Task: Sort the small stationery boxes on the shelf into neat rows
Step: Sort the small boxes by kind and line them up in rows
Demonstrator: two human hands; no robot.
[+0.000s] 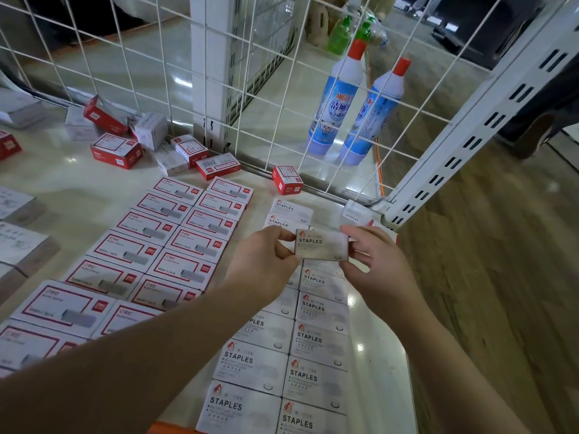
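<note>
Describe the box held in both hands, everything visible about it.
The held box is a small, flat white carton, apparently cardboard, printed STAPLES with a small red logo. It looks closed and lies nearly level, face up, above the right-hand rows of matching boxes. The left hand pinches its left end, the right hand its right end.

Two blue cleaner bottles (336, 104); two green bottles (341, 36); one staples box (322, 245) held up.
</note>
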